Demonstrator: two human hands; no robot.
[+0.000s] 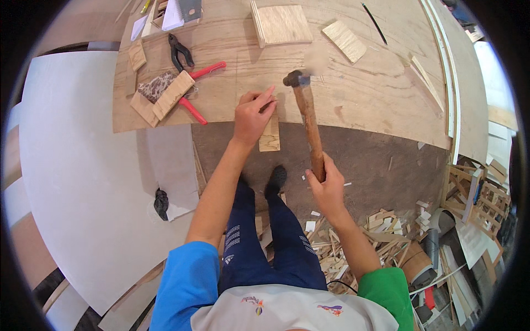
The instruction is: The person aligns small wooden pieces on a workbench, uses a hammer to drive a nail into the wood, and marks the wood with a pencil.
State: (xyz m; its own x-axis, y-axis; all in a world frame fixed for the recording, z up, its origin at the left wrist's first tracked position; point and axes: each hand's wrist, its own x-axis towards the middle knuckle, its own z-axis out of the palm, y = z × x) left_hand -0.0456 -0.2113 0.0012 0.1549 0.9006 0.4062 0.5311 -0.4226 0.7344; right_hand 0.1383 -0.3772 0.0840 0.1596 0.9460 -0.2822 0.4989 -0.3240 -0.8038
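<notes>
My right hand [329,186] grips the lower end of a wooden-handled hammer [311,124]. Its dark metal head is raised to the right of my left hand [254,117], over the plywood workbench [353,105]. The left fingers are drawn together in a pinch at the bench's near edge; whatever they hold is too small to make out. Beneath and beside them, a narrow wood strip [270,138] sticks out past the edge toward me.
Black pliers [178,52], a red-handled tool [193,111] and wood blocks [174,95] lie left on the bench. Plywood pieces [284,25] and a black pencil-like stick [374,23] sit farther back. A large white board [88,165] stands left; wood scraps [381,226] litter the floor right.
</notes>
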